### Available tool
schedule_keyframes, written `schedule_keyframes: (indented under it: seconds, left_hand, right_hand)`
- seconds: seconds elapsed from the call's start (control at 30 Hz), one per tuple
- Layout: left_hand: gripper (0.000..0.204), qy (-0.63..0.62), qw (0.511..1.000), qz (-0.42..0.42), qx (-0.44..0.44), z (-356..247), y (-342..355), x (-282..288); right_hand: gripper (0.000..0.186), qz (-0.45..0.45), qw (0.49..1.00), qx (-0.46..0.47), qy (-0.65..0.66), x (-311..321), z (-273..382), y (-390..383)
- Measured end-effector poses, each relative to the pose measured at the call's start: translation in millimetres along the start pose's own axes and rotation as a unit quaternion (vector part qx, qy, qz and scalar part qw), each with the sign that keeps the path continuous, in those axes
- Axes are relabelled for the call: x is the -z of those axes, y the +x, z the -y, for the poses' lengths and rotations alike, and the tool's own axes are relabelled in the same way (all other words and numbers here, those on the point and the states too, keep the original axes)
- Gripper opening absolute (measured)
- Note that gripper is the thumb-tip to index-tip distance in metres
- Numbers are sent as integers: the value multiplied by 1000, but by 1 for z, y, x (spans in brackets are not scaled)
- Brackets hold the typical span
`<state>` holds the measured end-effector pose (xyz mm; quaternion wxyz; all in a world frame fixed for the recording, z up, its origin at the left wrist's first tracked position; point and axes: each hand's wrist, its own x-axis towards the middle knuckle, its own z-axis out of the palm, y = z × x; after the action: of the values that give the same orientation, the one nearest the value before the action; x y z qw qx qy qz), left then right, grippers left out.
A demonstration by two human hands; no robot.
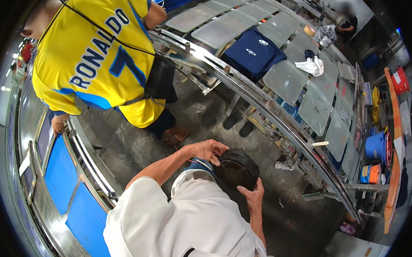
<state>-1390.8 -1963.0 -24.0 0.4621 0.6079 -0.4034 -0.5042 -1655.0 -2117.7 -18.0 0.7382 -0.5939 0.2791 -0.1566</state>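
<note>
In front of my waist I hold a black round fan (236,169) with a ringed grille on its face. My left hand (209,151) grips its upper left rim, thumb over the edge. Lower down, my right hand (253,194) is closed on the rim at the right, with the thumb along the grille side. A thin reddish cord runs by my left wrist. The fan's far side is hidden, and the floor (196,115) lies beneath it.
A co-worker in a yellow shirt (97,55) stands at the far left, one hand on a blue-panelled frame (85,216). On the right, a long metal-railed table (231,24) carries grey boards, a folded navy garment (253,52) and a white cloth (311,66). Buckets (376,145) stand beyond.
</note>
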Motion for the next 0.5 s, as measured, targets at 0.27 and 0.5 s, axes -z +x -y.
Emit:
schedule_keyframes:
  seconds: [0.27, 0.5]
  left_hand:
    - [58, -93, 994, -50, -28, 54, -18, 24]
    - [54, -86, 976, -177, -90, 164, -41, 11]
  right_hand:
    - [70, 83, 987, 20, -136, -14, -23, 65]
    - [74, 144, 949, 2, -279, -40, -35, 84]
